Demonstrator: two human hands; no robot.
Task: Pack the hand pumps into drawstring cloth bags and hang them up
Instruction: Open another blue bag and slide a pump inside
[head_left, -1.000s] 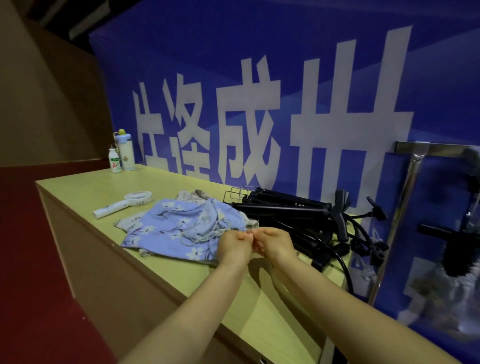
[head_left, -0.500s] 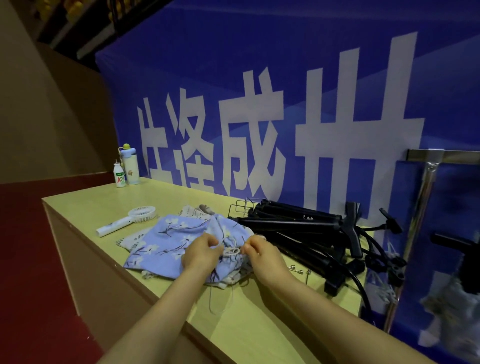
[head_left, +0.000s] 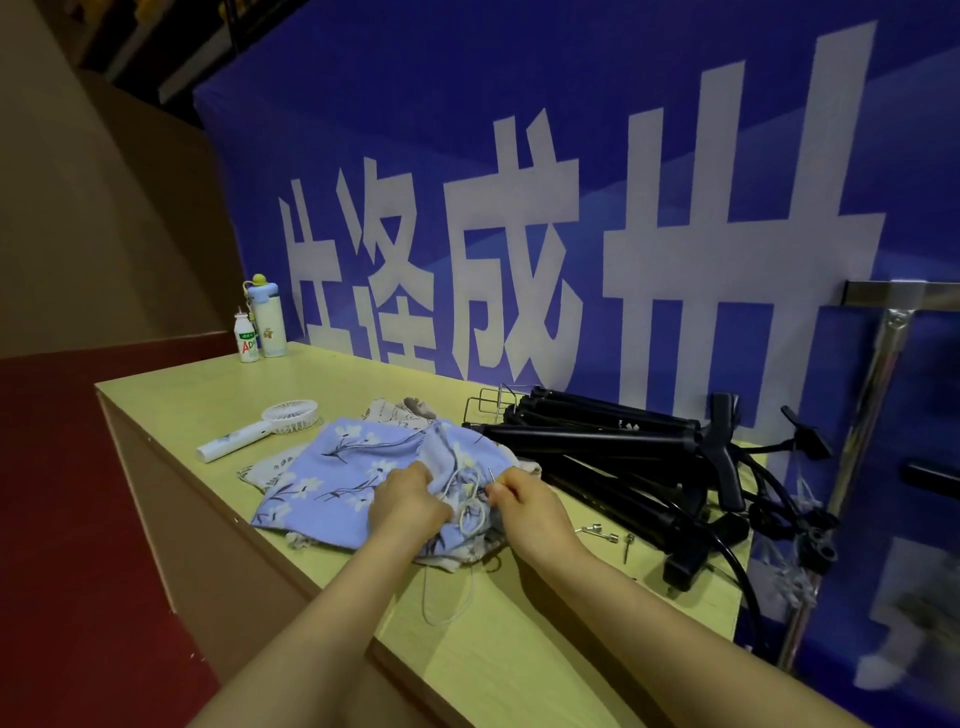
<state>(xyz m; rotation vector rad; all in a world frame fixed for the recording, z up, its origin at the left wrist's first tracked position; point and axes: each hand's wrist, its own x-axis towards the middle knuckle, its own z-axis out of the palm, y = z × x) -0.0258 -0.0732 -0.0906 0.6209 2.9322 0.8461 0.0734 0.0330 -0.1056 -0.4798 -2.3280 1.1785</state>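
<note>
On the bag (head_left: 337, 467) my left hand (head_left: 408, 506) grips cloth, right hand (head_left: 530, 514) pinches the cord (head_left: 462, 519) (loosely looped); yanking may knot it.

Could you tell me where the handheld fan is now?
Head view: the handheld fan lies on the table, just left of the blue floral bag, nearer than the water bottle.

Bare bench (head_left: 171, 410) lies open at the frame's left of centre and lower middle. Stacked black hand pumps (head_left: 613, 441) fill the right of centre up to the metal rack post (head_left: 872, 405), with loose needles (head_left: 592, 530) just in front. A handheld fan (head_left: 254, 431) lies left of the cloth bags (head_left: 337, 478). The blue banner (head_left: 519, 156) closes the back.
</note>
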